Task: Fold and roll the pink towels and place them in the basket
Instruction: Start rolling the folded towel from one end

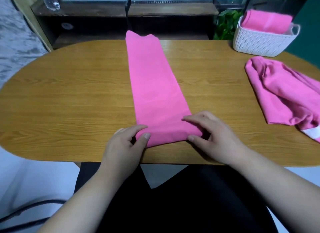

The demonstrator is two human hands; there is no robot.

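Pink folded towel [152, 80] lies lengthwise on surface [69, 87]; both hands, left [128, 142] and right [211, 135], pinch its near end, likely starting the roll.

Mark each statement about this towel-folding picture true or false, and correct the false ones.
1. The left hand and the right hand both hold the near end of the long folded towel. True.
2. The white basket holds nothing. False: a folded pink towel lies in it.
3. A crumpled pink towel lies on the wooden table at the person's right. True.
4. The long folded towel is rolled up completely. False: only its near end is turned over; the rest lies flat across the table.
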